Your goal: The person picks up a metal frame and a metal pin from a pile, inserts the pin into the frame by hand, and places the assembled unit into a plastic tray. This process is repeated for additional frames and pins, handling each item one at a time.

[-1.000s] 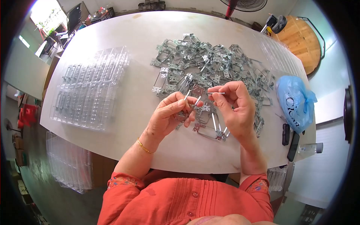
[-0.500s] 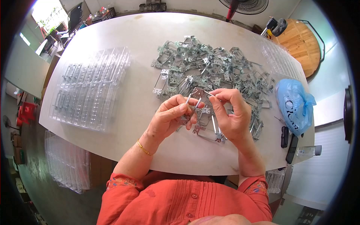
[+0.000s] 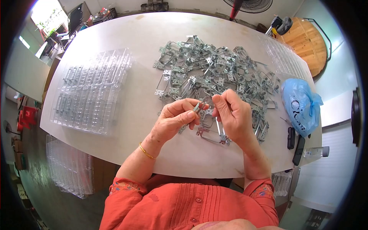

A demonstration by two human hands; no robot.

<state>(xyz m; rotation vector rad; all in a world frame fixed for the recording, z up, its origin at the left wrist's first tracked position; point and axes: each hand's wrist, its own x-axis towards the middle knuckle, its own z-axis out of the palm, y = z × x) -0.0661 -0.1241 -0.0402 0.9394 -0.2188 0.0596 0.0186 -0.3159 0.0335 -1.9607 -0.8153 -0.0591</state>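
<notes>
My left hand (image 3: 177,117) pinches a small metal bracket (image 3: 197,107) between thumb and fingers, near the front of the pile. To its right, my right hand (image 3: 231,112) is closed with thumb against fingers; what it holds, if anything, is hidden. Behind and beneath both hands spreads a large tangled pile of metal brackets (image 3: 214,65) with thin rods. One metal piece (image 3: 212,137) lies on the table just in front of the pile, between my wrists.
Clear plastic trays (image 3: 90,92), some holding metal pieces, lie on the table (image 3: 149,34) at left. Another clear tray (image 3: 285,57) is at back right. A blue bag (image 3: 301,107), dark objects (image 3: 298,151) and a clear bottle (image 3: 316,152) sit at the right edge.
The thin rods raised between my hands have dropped from view or turned. My right hand has rotated, its thumb now upright against its fingers. My left hand keeps its pinch.
</notes>
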